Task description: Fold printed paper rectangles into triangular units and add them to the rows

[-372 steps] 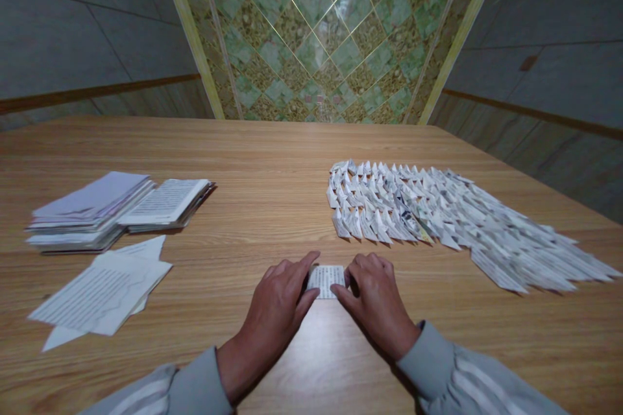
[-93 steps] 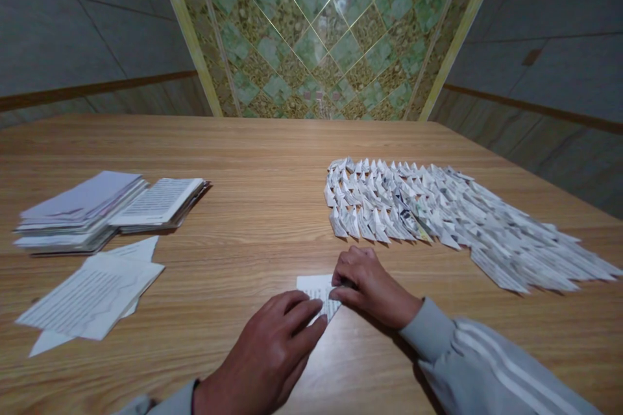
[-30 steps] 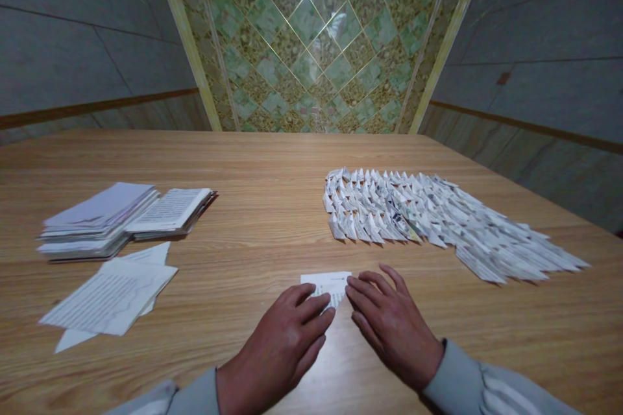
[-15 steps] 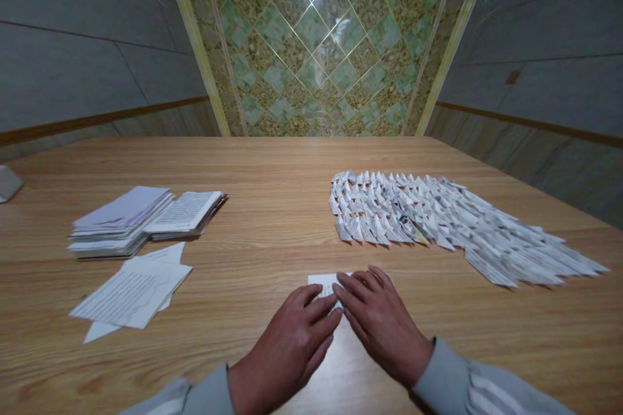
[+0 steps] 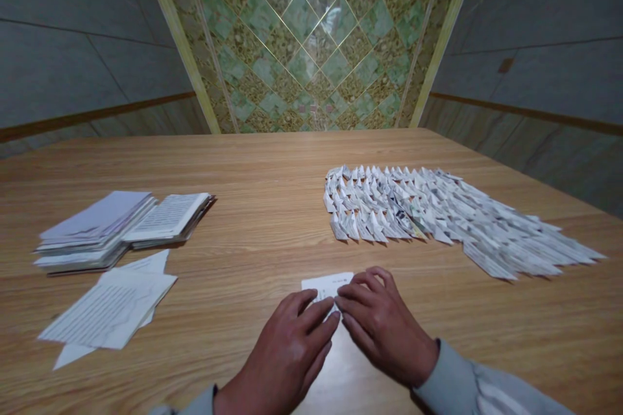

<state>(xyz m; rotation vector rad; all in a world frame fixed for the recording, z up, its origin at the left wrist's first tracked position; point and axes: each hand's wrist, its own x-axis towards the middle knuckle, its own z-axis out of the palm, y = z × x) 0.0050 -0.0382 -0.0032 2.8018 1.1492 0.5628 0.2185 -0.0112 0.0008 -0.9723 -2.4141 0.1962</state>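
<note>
A small sheet of printed paper (image 5: pixel 325 283) lies on the table in front of me, its far edge showing beyond my fingers. My left hand (image 5: pixel 296 340) has its bent fingertips on the near left part of the sheet. From the other side, my right hand (image 5: pixel 377 324) grips the right part, fingers curled and close together. The fingertips of both hands almost meet over the paper. The near edge of the sheet and both thumbs' grip are mostly hidden under the hands.
Two stacks of paper (image 5: pixel 95 224) stand at the left on the wooden table (image 5: pixel 263 207). Loose printed sheets (image 5: pixel 109 311) overlap in front of them. Many folded paper pieces (image 5: pixel 438 214) with pointed tips sit in dense rows at the right. A tiled wall (image 5: pixel 311 45) rises behind.
The view has turned slightly, shifting the left stacks further left. More of the sheet's printed far part shows, and it tilts a little. Both hands stay on it.
</note>
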